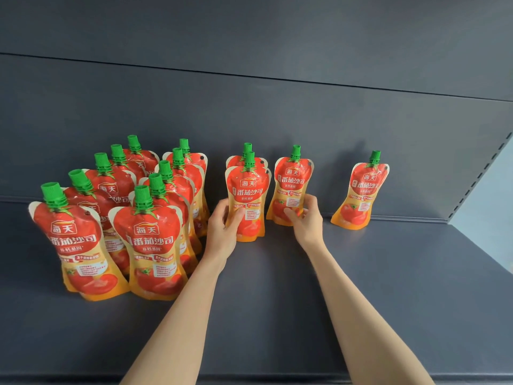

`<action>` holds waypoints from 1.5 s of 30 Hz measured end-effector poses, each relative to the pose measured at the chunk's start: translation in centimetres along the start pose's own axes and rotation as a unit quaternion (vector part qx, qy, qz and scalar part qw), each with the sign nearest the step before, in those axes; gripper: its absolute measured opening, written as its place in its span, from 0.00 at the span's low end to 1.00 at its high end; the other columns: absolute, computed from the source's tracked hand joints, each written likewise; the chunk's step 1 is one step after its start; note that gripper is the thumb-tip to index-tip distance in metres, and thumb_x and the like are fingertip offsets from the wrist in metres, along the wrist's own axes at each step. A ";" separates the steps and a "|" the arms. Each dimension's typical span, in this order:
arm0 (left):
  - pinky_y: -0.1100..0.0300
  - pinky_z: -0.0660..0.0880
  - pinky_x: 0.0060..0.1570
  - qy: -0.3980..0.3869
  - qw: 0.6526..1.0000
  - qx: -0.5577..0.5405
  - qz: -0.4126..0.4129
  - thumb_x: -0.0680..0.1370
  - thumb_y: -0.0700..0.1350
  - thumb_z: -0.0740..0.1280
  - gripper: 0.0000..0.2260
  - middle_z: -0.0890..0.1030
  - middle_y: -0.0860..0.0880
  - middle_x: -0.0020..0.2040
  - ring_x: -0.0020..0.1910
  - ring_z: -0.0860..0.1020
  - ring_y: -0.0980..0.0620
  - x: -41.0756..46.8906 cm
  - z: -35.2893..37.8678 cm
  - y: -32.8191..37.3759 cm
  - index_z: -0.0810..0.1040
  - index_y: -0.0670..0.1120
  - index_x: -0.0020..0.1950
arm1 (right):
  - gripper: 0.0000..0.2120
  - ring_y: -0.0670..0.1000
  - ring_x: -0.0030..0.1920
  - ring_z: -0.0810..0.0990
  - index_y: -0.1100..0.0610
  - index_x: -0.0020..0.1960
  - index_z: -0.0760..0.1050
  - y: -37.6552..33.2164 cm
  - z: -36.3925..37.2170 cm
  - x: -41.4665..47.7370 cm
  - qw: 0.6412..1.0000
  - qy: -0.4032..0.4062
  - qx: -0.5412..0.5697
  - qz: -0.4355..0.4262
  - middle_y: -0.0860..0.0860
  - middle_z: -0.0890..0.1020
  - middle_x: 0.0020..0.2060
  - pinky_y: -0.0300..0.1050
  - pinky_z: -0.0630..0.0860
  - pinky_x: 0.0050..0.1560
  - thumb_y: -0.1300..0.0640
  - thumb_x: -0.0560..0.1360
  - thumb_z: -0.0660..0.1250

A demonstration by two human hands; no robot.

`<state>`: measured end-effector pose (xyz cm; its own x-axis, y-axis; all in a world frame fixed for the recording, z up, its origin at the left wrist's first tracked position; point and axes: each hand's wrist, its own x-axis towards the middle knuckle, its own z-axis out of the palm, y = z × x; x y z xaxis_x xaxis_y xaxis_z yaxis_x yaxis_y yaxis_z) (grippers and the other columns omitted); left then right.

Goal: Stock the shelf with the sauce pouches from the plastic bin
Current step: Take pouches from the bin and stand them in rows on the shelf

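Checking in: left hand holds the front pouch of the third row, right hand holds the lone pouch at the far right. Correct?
Not quite. The head view shows the right hand holding the fourth-row pouch, next to the front pouch in the left hand; the lone pouch stands untouched.

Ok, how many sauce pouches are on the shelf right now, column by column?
Far-left column: 5
Second column: 5
Third column, front pouch in the left hand: 2
Fourth pouch, in the right hand: 1
Far-right pouch: 1
Total: 14
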<state>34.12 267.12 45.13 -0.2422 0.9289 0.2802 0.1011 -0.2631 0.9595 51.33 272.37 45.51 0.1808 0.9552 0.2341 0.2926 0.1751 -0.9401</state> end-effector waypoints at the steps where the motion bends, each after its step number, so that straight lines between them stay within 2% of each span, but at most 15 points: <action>1: 0.71 0.74 0.43 -0.002 1.000 -0.002 -0.004 0.78 0.48 0.64 0.14 0.76 0.56 0.55 0.51 0.77 0.60 0.0 0.0 0.0 0.70 0.49 0.62 | 0.19 0.54 0.59 0.77 0.60 0.63 0.66 0.0 0.1 0.0 1.000 -0.002 0.001 0.002 0.55 0.77 0.60 0.43 0.74 0.54 0.61 0.75 0.67; 4: 0.69 0.74 0.45 -0.003 1.000 -0.009 -0.018 0.77 0.48 0.65 0.16 0.77 0.55 0.56 0.52 0.77 0.59 0.0 -0.2 -0.3 0.70 0.48 0.64 | 0.17 0.54 0.58 0.77 0.61 0.62 0.67 0.1 0.2 0.0 1.000 -0.003 0.003 -0.006 0.55 0.78 0.59 0.42 0.73 0.53 0.61 0.76 0.66; 12: 0.66 0.74 0.50 0.002 1.000 0.006 -0.012 0.78 0.48 0.64 0.16 0.77 0.52 0.59 0.55 0.77 0.56 -0.1 0.2 -0.6 0.70 0.47 0.64 | 0.14 0.54 0.57 0.78 0.62 0.60 0.68 0.7 -0.5 0.4 0.999 -0.030 0.004 -0.028 0.56 0.78 0.58 0.48 0.77 0.56 0.61 0.77 0.66; 20: 0.68 0.74 0.47 0.005 1.000 0.024 -0.019 0.79 0.49 0.62 0.15 0.77 0.51 0.59 0.54 0.77 0.57 -0.2 0.2 -0.6 0.69 0.48 0.65 | 0.14 0.54 0.58 0.77 0.62 0.62 0.68 0.5 -0.8 0.2 0.999 -0.037 -0.002 -0.029 0.56 0.77 0.59 0.43 0.75 0.53 0.61 0.78 0.64; 25: 0.69 0.73 0.47 0.012 0.998 0.048 -0.033 0.79 0.48 0.62 0.17 0.75 0.51 0.61 0.53 0.75 0.58 -0.6 0.4 -0.1 0.67 0.48 0.67 | 0.15 0.49 0.54 0.75 0.62 0.63 0.67 0.2 -1.0 -0.1 0.999 -0.042 -0.024 -0.025 0.56 0.77 0.59 0.40 0.72 0.51 0.61 0.78 0.63; 29: 0.53 0.73 0.61 0.024 0.994 0.096 -0.048 0.78 0.48 0.64 0.22 0.73 0.49 0.66 0.62 0.73 0.53 -1.6 0.6 0.1 0.64 0.48 0.70 | 0.17 0.52 0.59 0.75 0.61 0.65 0.67 0.2 -1.2 -0.5 0.998 -0.032 -0.048 -0.021 0.56 0.76 0.61 0.40 0.71 0.53 0.61 0.78 0.64; 31: 0.50 0.70 0.65 0.031 0.990 0.127 -0.046 0.78 0.48 0.64 0.25 0.70 0.48 0.69 0.67 0.70 0.50 -2.5 0.6 0.6 0.61 0.48 0.72 | 0.21 0.54 0.62 0.74 0.59 0.68 0.65 0.2 -1.6 -0.9 0.998 -0.019 -0.056 -0.021 0.56 0.75 0.63 0.42 0.72 0.56 0.59 0.77 0.65; 34: 0.54 0.65 0.66 0.043 0.982 0.181 -0.043 0.78 0.47 0.64 0.27 0.65 0.47 0.72 0.71 0.64 0.49 -4.2 0.6 1.4 0.58 0.46 0.74 | 0.24 0.53 0.63 0.74 0.58 0.70 0.64 -0.5 -2.6 -2.3 0.996 -0.005 -0.081 -0.024 0.54 0.73 0.66 0.48 0.73 0.61 0.55 0.77 0.66; 36: 0.60 0.64 0.63 0.048 0.977 0.207 -0.010 0.78 0.46 0.64 0.24 0.67 0.47 0.70 0.70 0.66 0.49 -5.6 0.5 2.1 0.62 0.45 0.72 | 0.22 0.53 0.62 0.75 0.58 0.69 0.66 -1.3 -3.6 -3.5 0.993 -0.008 -0.103 -0.051 0.54 0.73 0.65 0.50 0.74 0.61 0.54 0.77 0.66; 39: 0.67 0.64 0.58 0.058 0.970 0.231 0.047 0.78 0.45 0.64 0.17 0.74 0.48 0.65 0.64 0.70 0.53 -7.3 0.2 3.9 0.70 0.46 0.67 | 0.18 0.51 0.59 0.76 0.59 0.65 0.71 -3.5 -5.5 -5.6 0.991 -0.011 -0.103 -0.082 0.53 0.76 0.61 0.47 0.74 0.58 0.56 0.76 0.66; 42: 0.79 0.65 0.48 0.053 0.971 0.216 0.091 0.78 0.43 0.64 0.13 0.77 0.49 0.60 0.58 0.72 0.58 -8.9 0.1 6.8 0.73 0.46 0.62 | 0.14 0.48 0.55 0.76 0.59 0.60 0.74 -5.8 -7.6 -8.3 0.991 -0.006 -0.088 -0.097 0.52 0.79 0.56 0.43 0.73 0.55 0.57 0.76 0.66; 45: 0.81 0.66 0.47 0.022 0.973 0.190 0.130 0.78 0.43 0.65 0.11 0.79 0.50 0.55 0.55 0.76 0.57 -11.5 0.3 9.8 0.75 0.46 0.60 | 0.11 0.48 0.54 0.76 0.59 0.58 0.76 -7.2 -10.0 -12.0 0.992 0.008 -0.077 -0.102 0.49 0.79 0.52 0.43 0.73 0.56 0.58 0.77 0.65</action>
<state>38.21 253.91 51.27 -0.2015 0.8296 0.5207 0.5111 -0.3644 0.7784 56.49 257.26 51.93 0.1168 0.8993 0.4214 0.4649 0.3254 -0.8234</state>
